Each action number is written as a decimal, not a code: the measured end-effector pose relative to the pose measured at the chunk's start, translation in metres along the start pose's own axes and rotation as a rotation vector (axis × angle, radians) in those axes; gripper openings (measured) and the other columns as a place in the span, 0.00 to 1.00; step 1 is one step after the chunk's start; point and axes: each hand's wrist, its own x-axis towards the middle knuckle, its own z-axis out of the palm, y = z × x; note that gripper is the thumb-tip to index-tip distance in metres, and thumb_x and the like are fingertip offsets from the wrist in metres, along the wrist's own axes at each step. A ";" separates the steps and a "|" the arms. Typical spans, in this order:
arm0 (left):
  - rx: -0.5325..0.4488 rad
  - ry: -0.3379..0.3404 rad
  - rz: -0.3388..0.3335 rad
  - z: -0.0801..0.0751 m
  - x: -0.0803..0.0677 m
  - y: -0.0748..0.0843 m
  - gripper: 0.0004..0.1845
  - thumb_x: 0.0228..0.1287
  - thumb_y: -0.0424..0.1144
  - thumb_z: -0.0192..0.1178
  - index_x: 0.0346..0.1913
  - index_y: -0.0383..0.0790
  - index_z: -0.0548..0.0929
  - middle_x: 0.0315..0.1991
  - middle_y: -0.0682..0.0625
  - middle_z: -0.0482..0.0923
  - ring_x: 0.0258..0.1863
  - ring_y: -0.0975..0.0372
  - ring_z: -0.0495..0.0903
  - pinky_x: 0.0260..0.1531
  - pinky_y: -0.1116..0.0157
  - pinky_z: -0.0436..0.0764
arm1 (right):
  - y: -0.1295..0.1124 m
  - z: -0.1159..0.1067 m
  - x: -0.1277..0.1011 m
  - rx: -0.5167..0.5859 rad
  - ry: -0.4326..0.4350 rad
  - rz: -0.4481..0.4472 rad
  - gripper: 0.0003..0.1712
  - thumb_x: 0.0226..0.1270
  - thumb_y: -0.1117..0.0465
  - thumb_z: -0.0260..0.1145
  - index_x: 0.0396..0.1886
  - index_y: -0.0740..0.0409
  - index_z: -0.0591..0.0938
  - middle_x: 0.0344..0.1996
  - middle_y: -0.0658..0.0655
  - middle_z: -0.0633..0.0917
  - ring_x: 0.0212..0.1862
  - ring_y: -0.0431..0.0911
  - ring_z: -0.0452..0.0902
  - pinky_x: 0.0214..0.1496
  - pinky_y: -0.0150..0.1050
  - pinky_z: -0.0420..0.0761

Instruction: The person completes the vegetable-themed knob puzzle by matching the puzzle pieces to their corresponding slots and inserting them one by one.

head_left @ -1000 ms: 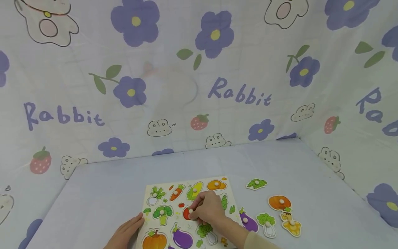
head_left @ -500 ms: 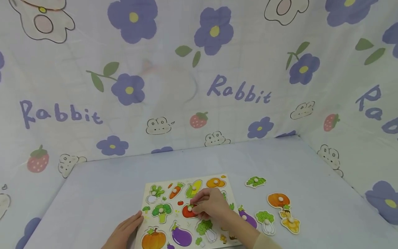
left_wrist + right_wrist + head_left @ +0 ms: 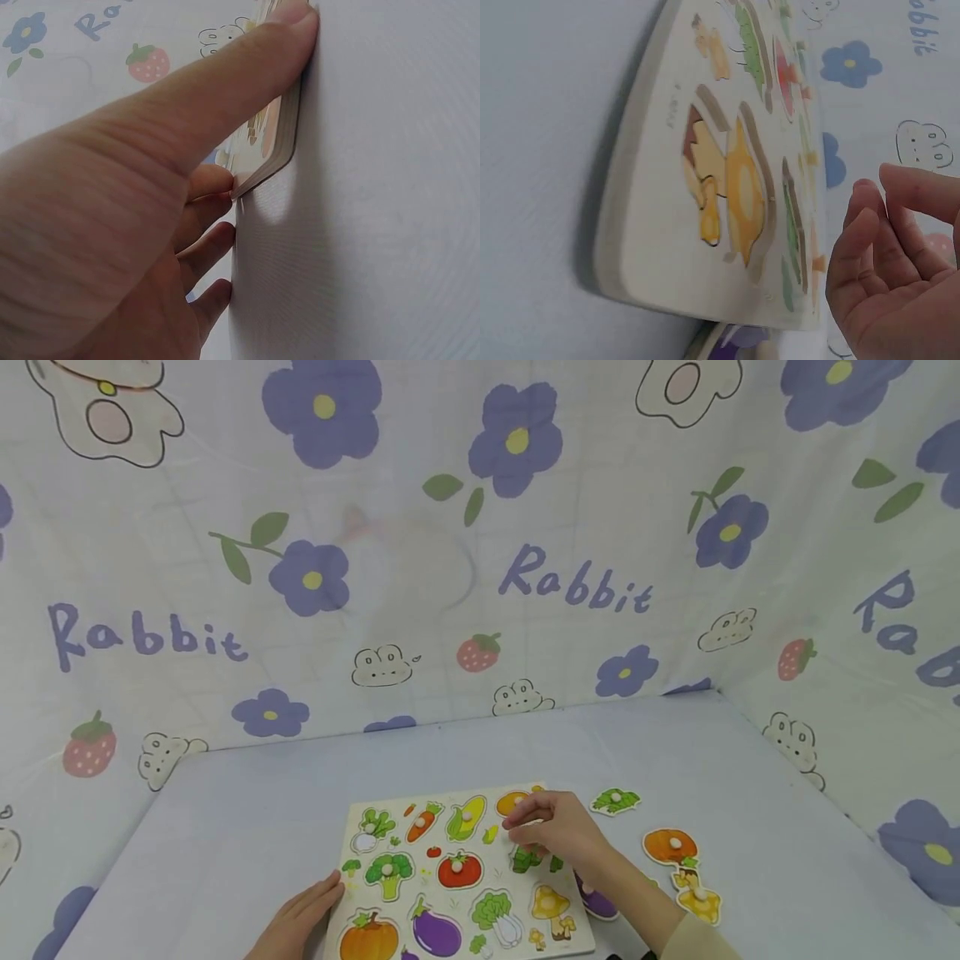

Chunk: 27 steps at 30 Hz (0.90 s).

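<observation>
A wooden vegetable puzzle board (image 3: 461, 897) lies flat on the table. My left hand (image 3: 296, 914) rests at the board's left edge; in the left wrist view its thumb (image 3: 247, 79) lies along that edge with the fingers loosely extended. Over the board's right side hovers my right hand (image 3: 558, 831), fingers lightly bent, holding nothing. Below and left of it the knobbed tomato piece (image 3: 465, 875) sits in its slot. Knobbed broccoli (image 3: 389, 875), carrot (image 3: 423, 823) and corn (image 3: 468, 817) pieces are also in the board. The pumpkin, eggplant, bok choy and mushroom slots show no knobs.
Right of the board lie a loose green leafy piece (image 3: 617, 802), a pumpkin piece (image 3: 667, 847), a mushroom piece (image 3: 701, 906) and an eggplant piece (image 3: 600, 903), partly covered. The right forearm hides most of a bok choy piece. A printed curtain (image 3: 420, 610) stands behind.
My right hand has let go of the tomato piece's knob and moved up and right across the board. The left hand has stayed at the board's edge.
</observation>
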 end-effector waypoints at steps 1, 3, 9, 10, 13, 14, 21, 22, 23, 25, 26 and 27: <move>-0.004 0.001 -0.005 0.000 0.000 0.000 0.47 0.45 0.57 0.76 0.64 0.30 0.75 0.64 0.37 0.72 0.58 0.45 0.73 0.51 0.45 0.78 | 0.000 -0.001 -0.001 0.008 -0.005 0.004 0.08 0.60 0.68 0.72 0.39 0.65 0.84 0.39 0.61 0.87 0.28 0.49 0.78 0.28 0.37 0.77; -0.003 0.005 -0.002 0.001 0.000 0.000 0.47 0.45 0.58 0.76 0.64 0.30 0.75 0.64 0.37 0.72 0.58 0.45 0.73 0.51 0.45 0.78 | 0.002 -0.001 -0.001 0.013 -0.015 0.009 0.09 0.59 0.67 0.73 0.39 0.65 0.84 0.38 0.61 0.87 0.28 0.47 0.78 0.27 0.35 0.76; -0.003 0.009 -0.005 0.002 -0.001 -0.001 0.47 0.45 0.57 0.76 0.64 0.30 0.75 0.64 0.37 0.72 0.58 0.45 0.73 0.51 0.45 0.78 | 0.006 -0.002 0.000 0.028 -0.027 0.024 0.10 0.59 0.66 0.74 0.39 0.64 0.84 0.38 0.60 0.87 0.28 0.47 0.79 0.27 0.35 0.77; 0.000 0.015 0.001 0.002 -0.001 -0.002 0.46 0.45 0.57 0.76 0.63 0.30 0.75 0.64 0.37 0.72 0.58 0.45 0.73 0.51 0.46 0.78 | 0.007 -0.002 0.000 0.031 -0.028 0.029 0.10 0.59 0.65 0.74 0.39 0.64 0.84 0.38 0.60 0.87 0.28 0.47 0.79 0.27 0.36 0.77; 0.007 0.024 0.018 0.002 -0.002 -0.003 0.46 0.45 0.56 0.76 0.63 0.30 0.75 0.63 0.37 0.72 0.58 0.47 0.73 0.50 0.46 0.79 | 0.010 -0.001 0.002 0.045 -0.037 0.047 0.11 0.59 0.64 0.75 0.39 0.63 0.84 0.38 0.59 0.87 0.28 0.47 0.78 0.28 0.36 0.77; 0.010 0.024 0.019 0.002 -0.002 -0.004 0.46 0.45 0.56 0.76 0.63 0.30 0.75 0.63 0.37 0.72 0.58 0.48 0.73 0.50 0.47 0.79 | 0.010 0.000 0.003 0.050 -0.041 0.053 0.11 0.58 0.64 0.75 0.39 0.63 0.84 0.38 0.59 0.88 0.29 0.47 0.78 0.28 0.36 0.77; -0.014 -0.017 -0.025 -0.002 -0.001 -0.004 0.46 0.47 0.58 0.75 0.64 0.30 0.74 0.64 0.37 0.71 0.59 0.45 0.72 0.52 0.45 0.77 | 0.010 -0.002 0.003 0.037 -0.086 0.056 0.12 0.58 0.65 0.75 0.40 0.63 0.84 0.39 0.59 0.88 0.30 0.49 0.80 0.30 0.38 0.79; -0.020 -0.024 -0.031 -0.002 -0.001 -0.005 0.46 0.47 0.58 0.75 0.64 0.30 0.74 0.65 0.37 0.71 0.59 0.44 0.72 0.52 0.45 0.77 | 0.009 -0.006 0.002 0.036 -0.108 0.048 0.11 0.58 0.65 0.74 0.40 0.63 0.84 0.39 0.59 0.88 0.31 0.50 0.81 0.30 0.38 0.79; -0.023 -0.027 -0.029 -0.002 0.000 -0.005 0.46 0.48 0.57 0.75 0.64 0.29 0.74 0.65 0.36 0.71 0.59 0.43 0.72 0.52 0.44 0.77 | 0.007 -0.011 0.001 0.024 -0.137 0.030 0.11 0.59 0.64 0.74 0.40 0.63 0.84 0.40 0.60 0.88 0.33 0.50 0.81 0.30 0.38 0.79; -0.025 -0.036 -0.025 -0.002 0.000 -0.005 0.46 0.49 0.57 0.74 0.65 0.29 0.74 0.64 0.36 0.71 0.59 0.44 0.72 0.53 0.45 0.77 | 0.004 -0.029 -0.001 -0.028 -0.226 -0.043 0.11 0.60 0.64 0.74 0.40 0.63 0.84 0.42 0.61 0.87 0.35 0.52 0.82 0.33 0.39 0.81; -0.024 -0.033 -0.017 -0.001 0.000 -0.005 0.45 0.49 0.56 0.74 0.65 0.29 0.74 0.64 0.36 0.71 0.59 0.44 0.72 0.53 0.45 0.77 | 0.000 -0.040 -0.001 -0.065 -0.279 -0.084 0.10 0.61 0.64 0.73 0.40 0.63 0.85 0.43 0.62 0.87 0.36 0.53 0.81 0.35 0.40 0.82; -0.020 -0.030 -0.007 0.000 0.000 -0.006 0.44 0.50 0.55 0.74 0.65 0.29 0.74 0.64 0.35 0.71 0.59 0.44 0.73 0.52 0.45 0.77 | -0.003 -0.052 -0.001 -0.099 -0.335 -0.126 0.10 0.61 0.64 0.73 0.41 0.62 0.85 0.43 0.63 0.86 0.38 0.55 0.81 0.37 0.42 0.83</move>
